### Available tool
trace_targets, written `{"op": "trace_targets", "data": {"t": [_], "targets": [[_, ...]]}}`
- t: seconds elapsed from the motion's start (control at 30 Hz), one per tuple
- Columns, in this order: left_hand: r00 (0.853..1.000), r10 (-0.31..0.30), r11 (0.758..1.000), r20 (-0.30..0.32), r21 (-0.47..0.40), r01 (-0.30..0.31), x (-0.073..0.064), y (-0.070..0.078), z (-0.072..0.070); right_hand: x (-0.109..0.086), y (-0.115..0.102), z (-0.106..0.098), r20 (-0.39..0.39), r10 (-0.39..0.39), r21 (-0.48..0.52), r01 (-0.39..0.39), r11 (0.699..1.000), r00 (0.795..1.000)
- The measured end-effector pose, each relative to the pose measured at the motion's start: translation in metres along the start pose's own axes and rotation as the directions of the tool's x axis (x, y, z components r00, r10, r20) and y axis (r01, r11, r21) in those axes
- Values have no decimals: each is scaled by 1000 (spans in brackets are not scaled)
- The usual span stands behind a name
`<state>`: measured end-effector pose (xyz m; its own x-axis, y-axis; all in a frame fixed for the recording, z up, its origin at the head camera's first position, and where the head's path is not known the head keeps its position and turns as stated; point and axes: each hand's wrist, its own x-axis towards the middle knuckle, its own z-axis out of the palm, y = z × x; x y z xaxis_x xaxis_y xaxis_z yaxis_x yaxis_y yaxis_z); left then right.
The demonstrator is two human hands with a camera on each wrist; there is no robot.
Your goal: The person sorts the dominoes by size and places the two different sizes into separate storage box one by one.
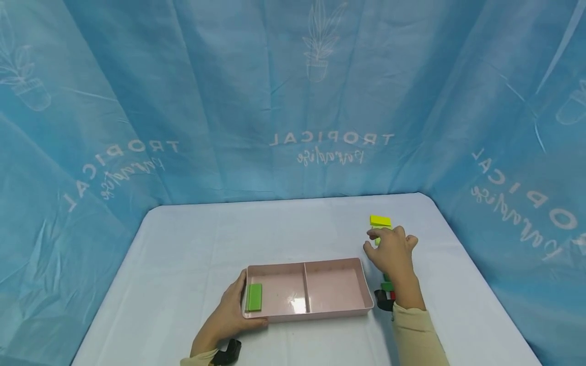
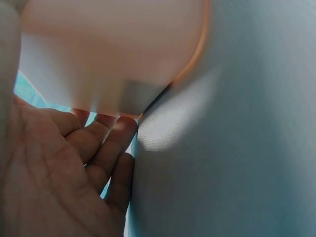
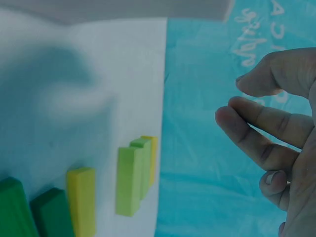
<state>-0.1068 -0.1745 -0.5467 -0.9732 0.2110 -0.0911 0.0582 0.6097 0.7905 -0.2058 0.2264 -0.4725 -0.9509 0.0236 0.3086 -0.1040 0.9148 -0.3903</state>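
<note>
A pink two-compartment tray [image 1: 329,314] lies on the white table. My left hand [image 1: 230,308] grips its left end, thumb along the front wall and fingers on the left side; in the left wrist view the fingertips meet the tray wall [image 2: 106,54]. One green block [image 1: 255,297] lies in the left compartment, against its left wall. To the right of the tray, my right hand [image 1: 392,252] hovers over a row of blocks, thumb and index finger apart, nothing between them. Nearby are a yellow block [image 1: 380,220] and light green blocks [image 3: 127,180], partly hidden by the hand in the head view.
Nearer my right wrist are dark green blocks [image 1: 387,286] and a red block [image 1: 392,295], partly covered by the arm. The right wrist view shows another yellow block [image 3: 81,200] beside dark green ones. A blue printed curtain [image 1: 293,101] encloses the table's back and sides.
</note>
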Motion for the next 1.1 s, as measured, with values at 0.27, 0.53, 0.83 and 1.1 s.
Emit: {"op": "trace_targets", "data": {"t": [0.27,0.53,0.83,1.1], "targets": [[1000,14,1000,-5,8,-14,1,-2,1,5,14,10,-3,76,-38,-76,996,997],[999,36,999,-15,-6,-37,3,-6,3,12,19,14,-22,252,-82,-253,964,967],[1000,26,1000,-10,17,-26,4,-5,2,20,31,18,3,362,-126,-359,925,932],[1000,2,1000,1,17,-2,3,-5,2,27,35,22,58,417,-220,-396,892,907]]}}
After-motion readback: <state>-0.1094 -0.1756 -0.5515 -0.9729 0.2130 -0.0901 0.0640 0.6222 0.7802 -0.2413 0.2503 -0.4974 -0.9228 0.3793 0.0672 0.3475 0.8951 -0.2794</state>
